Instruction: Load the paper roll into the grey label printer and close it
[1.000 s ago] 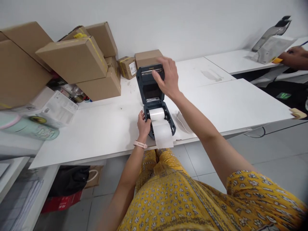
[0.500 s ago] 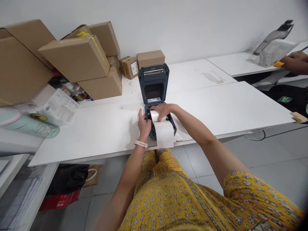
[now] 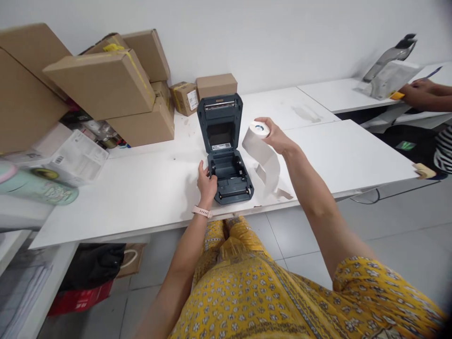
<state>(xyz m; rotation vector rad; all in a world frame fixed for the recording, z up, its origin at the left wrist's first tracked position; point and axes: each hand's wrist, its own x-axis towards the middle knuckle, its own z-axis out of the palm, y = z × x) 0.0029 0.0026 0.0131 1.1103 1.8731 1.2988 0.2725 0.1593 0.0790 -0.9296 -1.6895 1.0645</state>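
A dark grey label printer (image 3: 229, 176) stands on the white table with its lid raised and its roll bay bare. My left hand (image 3: 206, 182) grips the printer's left side, thumb on the inner edge and fingers along the outside. To the right of the printer, my right hand (image 3: 276, 135) is closed round a white paper roll (image 3: 252, 134), held above the table. A loose strip of paper curls down from the roll to the table top.
Cardboard boxes (image 3: 102, 84) are stacked at the back left, near a white box (image 3: 79, 157) and a mint bottle (image 3: 52, 187). Two smaller boxes stand behind the printer. At far right, another person's hands (image 3: 420, 92) are near a clear bottle (image 3: 384, 59).
My right hand has lifted the paper roll out of the printer and moved it to the right, its strip trailing. My left hand has stayed on the printer.
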